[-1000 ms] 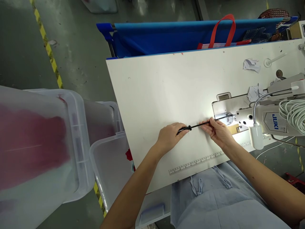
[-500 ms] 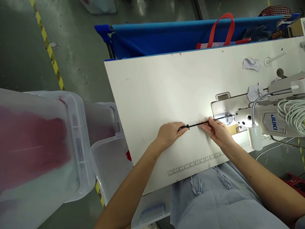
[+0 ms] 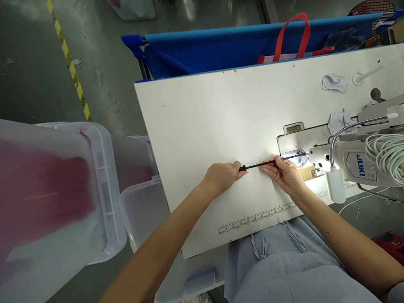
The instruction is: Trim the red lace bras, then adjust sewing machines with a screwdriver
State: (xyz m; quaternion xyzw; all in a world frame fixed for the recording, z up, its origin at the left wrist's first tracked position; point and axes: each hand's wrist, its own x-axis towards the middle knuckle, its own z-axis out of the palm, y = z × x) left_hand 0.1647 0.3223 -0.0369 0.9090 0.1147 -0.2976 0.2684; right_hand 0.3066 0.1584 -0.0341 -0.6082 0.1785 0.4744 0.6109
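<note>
Grey-green floor is stretching out beyond and to the left of both hands, and the white desk is spreading beneath them. Blue cloth is hanging along the desk's far edge, well beyond the fingers, while a clear plastic bin is standing well to the left of the left hand. The sewing machine is sitting to the right of the right fingers, its lamp shining over its metal bed. A printed ruler is running along the near side of the desk, closer to the body than the fingers.

The left hand is closing its fingers around the black handle of a long thin tool. The right hand is pinching the dark shaft narrowly between thumb and fingers, its other fingers lying loosely alongside. The tool is bridging the two hands, its long axis running rightward from the left fingers and slanting slightly away from the body. Beyond the right pinch, the shaft is pointing over the bed towards the needle area; the right hand is lying nearer that end, the left at the handle end. Whether the tip is touching anything, I cannot tell.
</note>
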